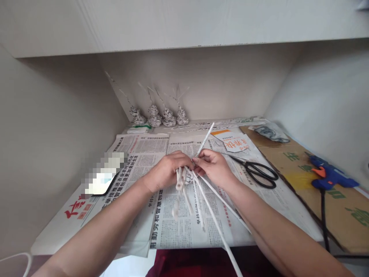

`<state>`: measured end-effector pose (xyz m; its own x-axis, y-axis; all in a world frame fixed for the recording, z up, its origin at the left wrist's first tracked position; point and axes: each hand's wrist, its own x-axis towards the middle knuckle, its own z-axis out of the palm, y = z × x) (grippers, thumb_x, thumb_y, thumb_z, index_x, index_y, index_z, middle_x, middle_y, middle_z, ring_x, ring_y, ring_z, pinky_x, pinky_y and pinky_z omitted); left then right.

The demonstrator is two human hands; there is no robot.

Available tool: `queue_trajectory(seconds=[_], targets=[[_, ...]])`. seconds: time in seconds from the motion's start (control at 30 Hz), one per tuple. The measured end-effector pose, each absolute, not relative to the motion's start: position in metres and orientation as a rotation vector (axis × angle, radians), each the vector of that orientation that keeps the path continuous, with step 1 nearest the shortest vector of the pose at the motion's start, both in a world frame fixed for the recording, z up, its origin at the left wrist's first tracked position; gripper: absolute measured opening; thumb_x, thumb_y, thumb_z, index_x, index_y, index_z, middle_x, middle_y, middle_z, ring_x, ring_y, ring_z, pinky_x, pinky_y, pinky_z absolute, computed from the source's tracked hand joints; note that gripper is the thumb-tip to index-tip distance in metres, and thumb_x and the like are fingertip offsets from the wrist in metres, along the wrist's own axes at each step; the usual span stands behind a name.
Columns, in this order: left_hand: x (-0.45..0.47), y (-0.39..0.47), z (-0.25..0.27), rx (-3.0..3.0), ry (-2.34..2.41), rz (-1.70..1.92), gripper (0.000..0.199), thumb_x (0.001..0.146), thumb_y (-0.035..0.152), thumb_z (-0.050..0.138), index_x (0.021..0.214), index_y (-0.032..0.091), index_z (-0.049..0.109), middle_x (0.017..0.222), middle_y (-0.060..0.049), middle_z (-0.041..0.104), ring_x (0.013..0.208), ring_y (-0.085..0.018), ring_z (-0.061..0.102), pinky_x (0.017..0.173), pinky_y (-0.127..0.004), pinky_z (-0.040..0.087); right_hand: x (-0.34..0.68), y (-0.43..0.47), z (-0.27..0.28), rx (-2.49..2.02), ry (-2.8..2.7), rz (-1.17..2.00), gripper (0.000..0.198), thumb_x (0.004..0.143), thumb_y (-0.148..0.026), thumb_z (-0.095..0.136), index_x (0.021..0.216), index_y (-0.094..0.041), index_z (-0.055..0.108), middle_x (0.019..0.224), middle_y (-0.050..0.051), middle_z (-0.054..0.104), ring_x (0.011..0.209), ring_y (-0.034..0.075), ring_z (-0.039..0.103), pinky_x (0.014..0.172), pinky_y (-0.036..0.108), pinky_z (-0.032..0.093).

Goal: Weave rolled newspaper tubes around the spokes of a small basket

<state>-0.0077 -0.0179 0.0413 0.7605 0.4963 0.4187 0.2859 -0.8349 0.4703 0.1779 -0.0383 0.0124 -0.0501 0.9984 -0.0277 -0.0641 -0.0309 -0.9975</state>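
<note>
My left hand (170, 169) is closed around a bundle of rolled paper sticks (179, 184), their ends poking out below the fingers. Fingers and thumb of my right hand (211, 165) pinch at the same work, touching the left fingertips; which strand they grip is partly hidden. A white wrapped stick (206, 138) points up and away from between the hands. Long white paper strands (215, 217) run from the bundle down toward my lap and under my right forearm. Printed strands hang below the hands, over the newspaper (170, 227).
Several woven paper gourds (168, 117) stand along the back wall. Black scissors (256, 171) lie right of my hands. A blue hot glue gun (334, 175) rests on cardboard (291, 165) at the right. A phone (106, 179) lies left; paper sticks (225, 124) lie at the back.
</note>
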Motion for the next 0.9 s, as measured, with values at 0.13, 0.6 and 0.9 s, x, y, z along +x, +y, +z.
queue_trajectory(seconds=[0.13,0.6,0.9], targets=[[-0.008,-0.021,0.045,2.586,0.527,0.773,0.02,0.088,0.026,0.056,0.102,0.019,0.069,0.098,-0.009,0.07,0.094,-0.02,0.061,0.086,-0.033,0.047,0.179,-0.039,0.016,-1.142,-1.164,1.311,0.034,0.064,-0.043,0.078,0.066,-0.021,0.052,0.052,-0.005,0.06,0.045,0.011,0.057,0.044,0.022,0.046],[-0.005,-0.016,0.035,2.591,0.521,0.788,0.013,0.089,0.024,0.058,0.095,0.019,0.068,0.092,-0.006,0.069,0.092,-0.017,0.06,0.084,-0.029,0.046,0.178,-0.04,0.021,-1.156,-1.108,1.326,0.031,0.063,-0.037,0.079,0.062,-0.019,0.054,0.049,-0.005,0.057,0.041,0.008,0.053,0.04,0.018,0.042],[-0.008,-0.019,0.037,2.632,0.56,0.793,0.017,0.09,0.022,0.056,0.102,0.018,0.067,0.094,-0.007,0.07,0.089,-0.018,0.061,0.081,-0.031,0.048,0.178,-0.042,0.02,-1.194,-1.144,1.269,0.026,0.069,-0.035,0.072,0.063,-0.019,0.053,0.05,-0.004,0.057,0.043,0.01,0.052,0.041,0.02,0.041]])
